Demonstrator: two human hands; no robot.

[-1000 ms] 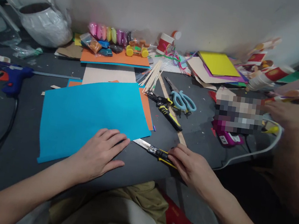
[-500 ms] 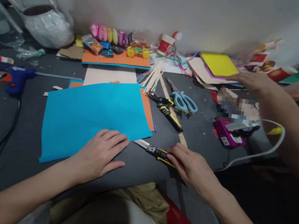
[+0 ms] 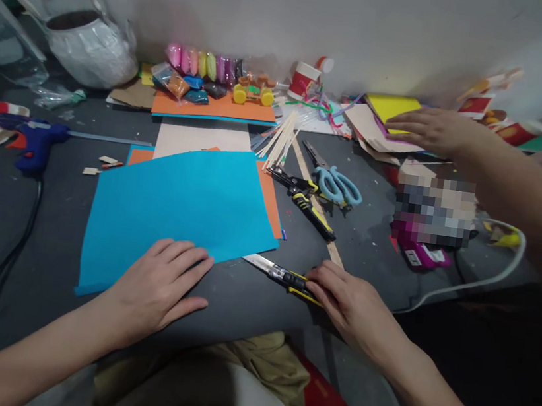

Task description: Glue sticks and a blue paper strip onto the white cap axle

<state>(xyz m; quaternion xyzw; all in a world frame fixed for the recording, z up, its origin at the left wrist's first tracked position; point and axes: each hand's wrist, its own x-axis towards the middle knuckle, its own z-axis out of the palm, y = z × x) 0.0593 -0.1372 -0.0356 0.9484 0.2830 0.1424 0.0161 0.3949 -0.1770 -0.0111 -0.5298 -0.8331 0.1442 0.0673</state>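
My left hand [image 3: 164, 282] lies with its fingers stretched over the near edge of a bright blue sheet [image 3: 186, 198], the thumb apart on the dark table. The sheet covers part of an orange sheet [image 3: 270, 199] and a pale sheet [image 3: 204, 136]. My right hand [image 3: 345, 299] has its fingers closed on the handle end of a yellow-and-black utility knife [image 3: 286, 276]. The blade is out, low over the table, and points left toward the sheet's near right corner. Beyond the knife are yellow-and-black pliers [image 3: 313, 215], a wooden strip [image 3: 337, 254] and blue-handled scissors [image 3: 337, 184].
Another person's hand [image 3: 425, 127] reaches over a yellow sheet [image 3: 388, 106] at the right. At the left lie a blue glue gun [image 3: 36, 142] and its cord. Thin wooden sticks [image 3: 280, 143], bagged clay [image 3: 204, 66] and a white wrapped basket [image 3: 89, 49] sit farther back.
My left hand has slid left and slightly down along the blue sheet's near edge. The other person's hand has moved left over the yellow sheet. My right hand stays on the knife.
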